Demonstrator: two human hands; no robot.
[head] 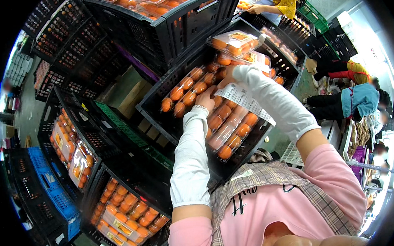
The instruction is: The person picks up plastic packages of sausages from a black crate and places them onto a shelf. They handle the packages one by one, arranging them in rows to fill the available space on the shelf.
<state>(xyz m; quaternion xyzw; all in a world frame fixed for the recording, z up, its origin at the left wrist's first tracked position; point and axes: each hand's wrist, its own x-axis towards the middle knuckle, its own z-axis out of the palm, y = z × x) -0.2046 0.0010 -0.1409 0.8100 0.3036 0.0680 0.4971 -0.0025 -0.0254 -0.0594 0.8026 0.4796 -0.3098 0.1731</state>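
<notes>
Both my hands are over a black plastic crate [158, 122] of clear packs of orange, tomato-like fruit. My left hand [205, 99] has its bent fingers at the upper end of a strip of white printed labels [245, 100]; whether they grip it is unclear. My right hand [226, 78], partly behind its white sleeve cover, is bent close beside it at the strip's top edge; its fingertips are hidden. The strip hangs over a fruit pack [233, 130] near me. Another fruit pack [184, 91] lies left of my hands, and labelled packs [235, 43] are stacked beyond.
A tall black crate [193, 28] of packs stands beyond. Lower left are more crates with fruit packs [122, 220] and a blue crate [52, 183]. A person in a yellow patterned top [284, 4] works at the top; other people [362, 99] are at the right.
</notes>
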